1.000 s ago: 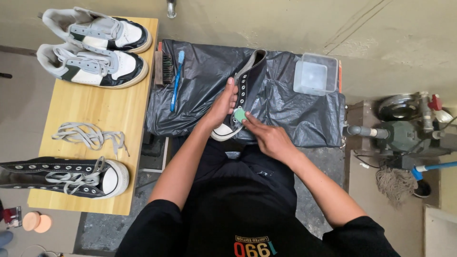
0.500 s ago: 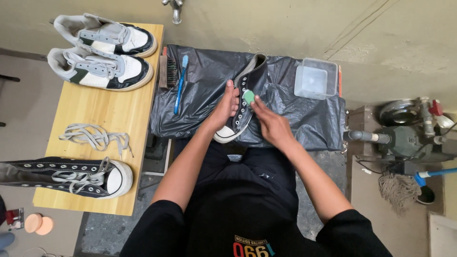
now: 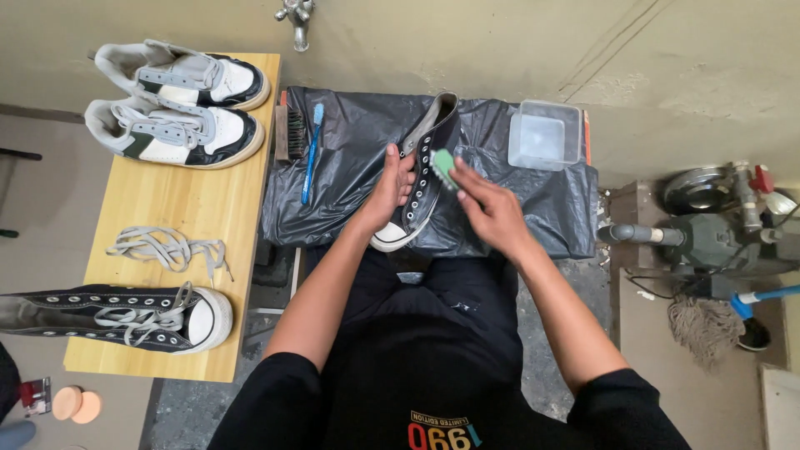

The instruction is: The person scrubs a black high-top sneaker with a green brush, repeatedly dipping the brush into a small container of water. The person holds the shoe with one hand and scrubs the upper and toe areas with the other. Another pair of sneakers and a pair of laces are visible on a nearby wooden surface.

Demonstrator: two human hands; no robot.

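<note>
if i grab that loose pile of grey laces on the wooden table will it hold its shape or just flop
Probably flop: the grey laces lie in slack loops on the wooden table, so they look limp. Likely light too, being thin cord. Loose ends may trail and snag on the black high-top nearby.

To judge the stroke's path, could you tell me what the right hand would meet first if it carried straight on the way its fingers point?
Probably the black high-top shoe: the right hand points up-left, pressing its green pad against it already.

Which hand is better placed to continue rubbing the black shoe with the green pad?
Probably the right hand: it holds the green pad against the black shoe, while the left hand steadies it.
</note>
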